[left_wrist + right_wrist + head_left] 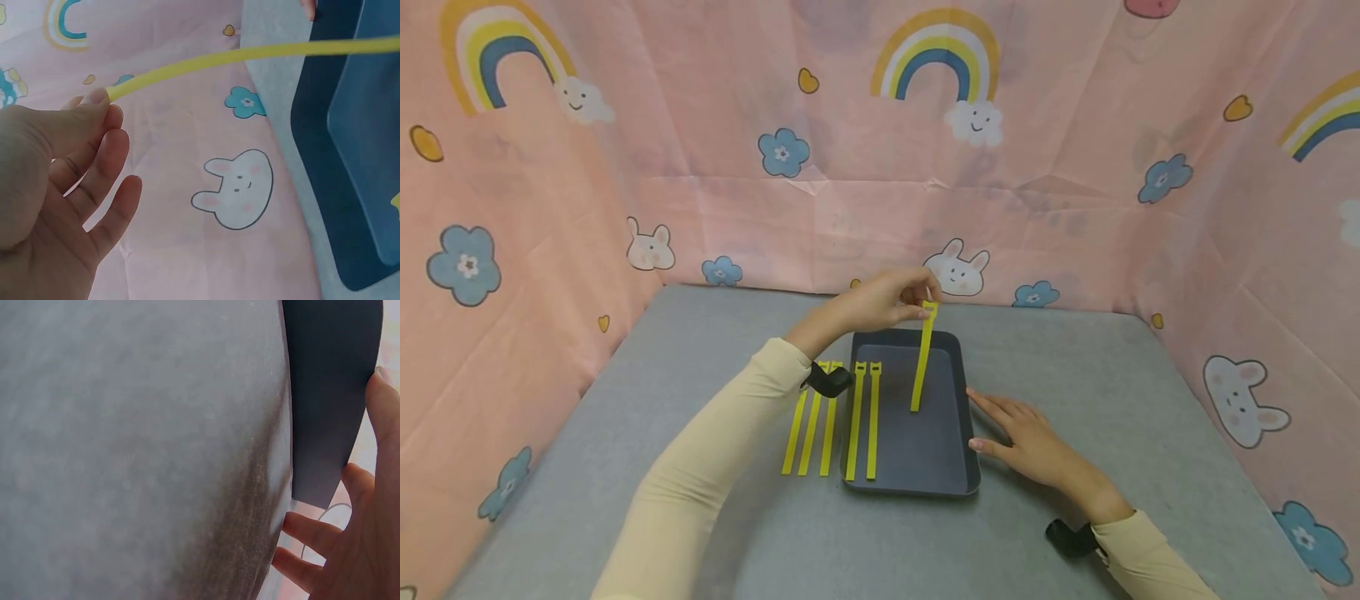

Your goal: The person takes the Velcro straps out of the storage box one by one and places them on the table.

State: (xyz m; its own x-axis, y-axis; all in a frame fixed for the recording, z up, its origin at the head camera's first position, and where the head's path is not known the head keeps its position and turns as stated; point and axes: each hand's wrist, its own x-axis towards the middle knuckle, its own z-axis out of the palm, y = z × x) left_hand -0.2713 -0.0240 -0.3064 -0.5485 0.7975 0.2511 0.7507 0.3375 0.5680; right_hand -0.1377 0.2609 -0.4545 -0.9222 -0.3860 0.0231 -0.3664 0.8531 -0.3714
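Note:
My left hand pinches a yellow cable strap between thumb and fingertips at its slotted head. The strap hangs down over the dark grey tray; in the left wrist view the same yellow strap runs off to the right, gently bowed. Inside the tray, two more yellow straps lie side by side along its left wall. My right hand has its fingers extended, fingertips and thumb at the tray's right side. In the right wrist view, the right hand is against the tray wall.
Left of the tray, three yellow straps lie in a row on the grey tabletop, their slotted ends partly behind my left wrist. A pink printed cloth hangs behind the table and along both sides. Each wrist wears a black band.

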